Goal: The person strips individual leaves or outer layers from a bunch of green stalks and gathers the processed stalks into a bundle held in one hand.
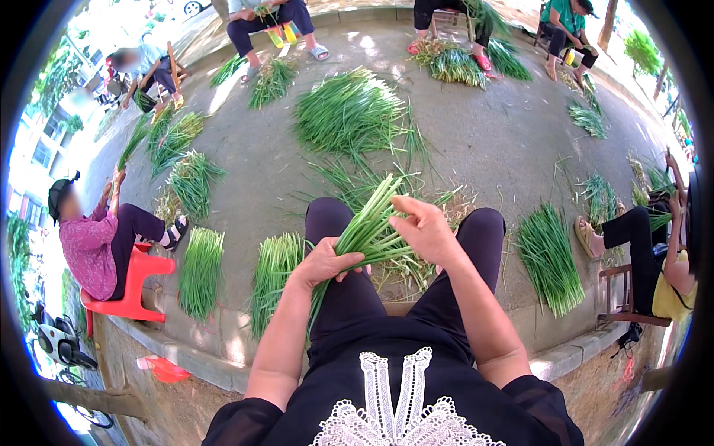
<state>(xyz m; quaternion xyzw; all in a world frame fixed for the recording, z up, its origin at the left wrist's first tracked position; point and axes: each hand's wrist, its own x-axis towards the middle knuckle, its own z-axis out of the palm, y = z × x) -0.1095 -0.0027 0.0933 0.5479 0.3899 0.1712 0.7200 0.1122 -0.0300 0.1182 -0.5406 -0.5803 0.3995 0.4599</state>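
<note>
My left hand (327, 262) is closed around a bunch of green chives (370, 227), held tilted above my lap, pale stalk ends pointing up and away. The long leaves hang down beneath that hand over my left thigh. Close by on the right, my right hand (428, 229) has its fingers bent but apart, the tips beside the upper stalks. Nothing shows clearly between them. Loose pale trimmings (405, 273) lie on the ground between my knees. Beside my left leg is a pile of chives (275, 279), their pale ends together.
A large chive heap (349, 111) lies ahead on the pavement (249, 171). Neat bundles flank me at left (201, 271) and right (550, 260). Several people sit around, one on a red plastic stool (134, 286) at left. A low curb (565, 360) runs behind me.
</note>
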